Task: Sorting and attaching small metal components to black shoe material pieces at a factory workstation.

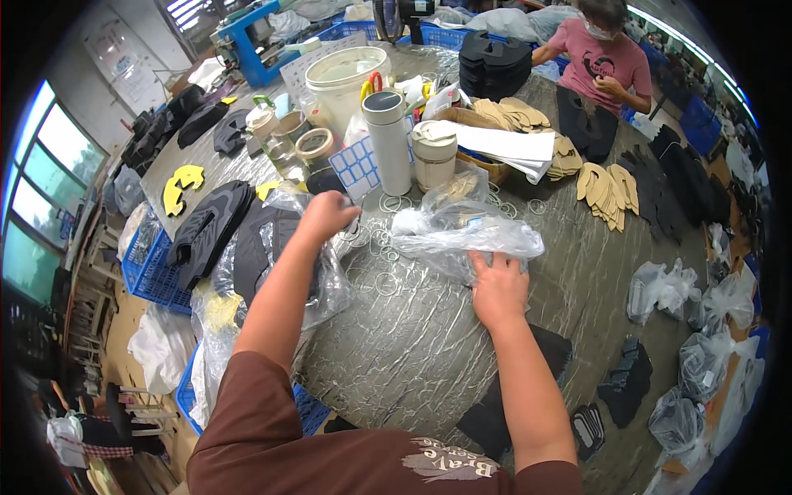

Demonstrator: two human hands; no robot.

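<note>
My right hand (501, 289) has its fingertips on the near edge of a crumpled clear plastic bag (470, 239) on the table; its thumb is not plainly seen. My left hand (328, 216) is closed above the table, with its fingers curled, and anything in them is too small to make out. Below it, dark flat cut pieces (260, 252) lie partly under clear plastic. Thin pale rings (384, 243) are scattered between my two hands. Just beyond my left hand leans a blue-and-white label sheet (356, 167).
A white tumbler (386, 148), a lidded jar (434, 157) and a white bucket (346, 78) stand at the table's middle. Tan cut pieces (608, 194) and black stacks (495, 66) lie farther off. A masked person (598, 62) works across the table. Blue crates (153, 264) stand left.
</note>
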